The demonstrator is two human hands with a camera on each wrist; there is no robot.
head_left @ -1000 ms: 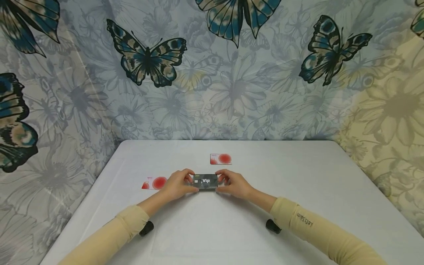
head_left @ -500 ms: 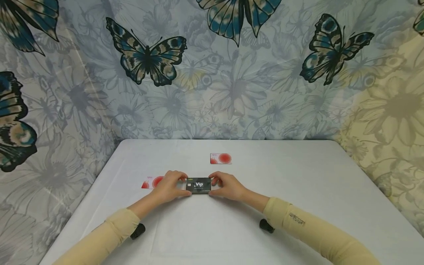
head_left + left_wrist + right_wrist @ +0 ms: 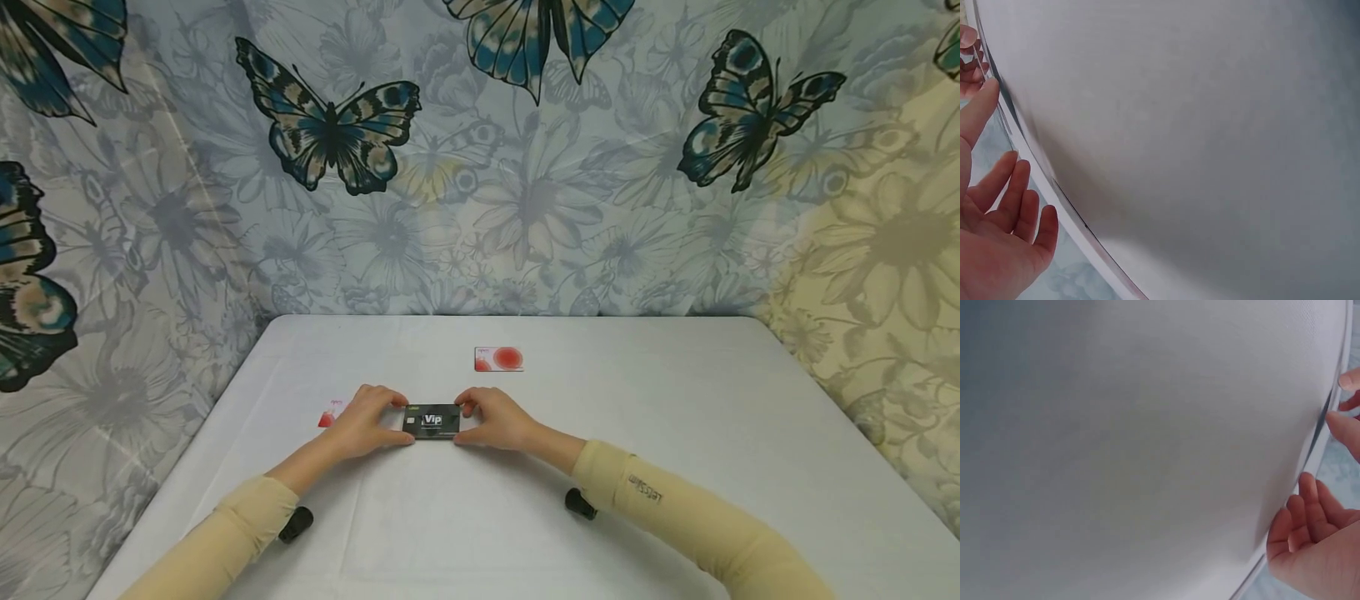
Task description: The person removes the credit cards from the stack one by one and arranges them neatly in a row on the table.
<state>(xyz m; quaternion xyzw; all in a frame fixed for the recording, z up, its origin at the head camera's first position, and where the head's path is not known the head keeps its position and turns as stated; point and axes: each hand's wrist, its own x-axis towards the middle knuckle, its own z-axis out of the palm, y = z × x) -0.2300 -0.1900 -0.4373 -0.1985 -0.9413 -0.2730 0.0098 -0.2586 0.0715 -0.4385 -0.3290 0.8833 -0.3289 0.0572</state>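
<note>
Left hand point(image 3: 367, 423) and right hand point(image 3: 491, 419) pinch the black Vip card point(image 3: 431, 421) by its ends

White lettering "Vip" on the dark card point(image 3: 431, 422), face up at table centre. "LetsSlim" printed along the right sleeve point(image 3: 643, 489), at 4 o'clock from the card. Small print on the red-and-white cards is illegible

Both arms wore long, close-fitting pale yellow sleeves reaching to the wrists. The right sleeve point(image 3: 675, 517) carried small dark lettering near the forearm. A small black device sat under each wrist point(image 3: 296, 524), and both hands were bare.
</note>
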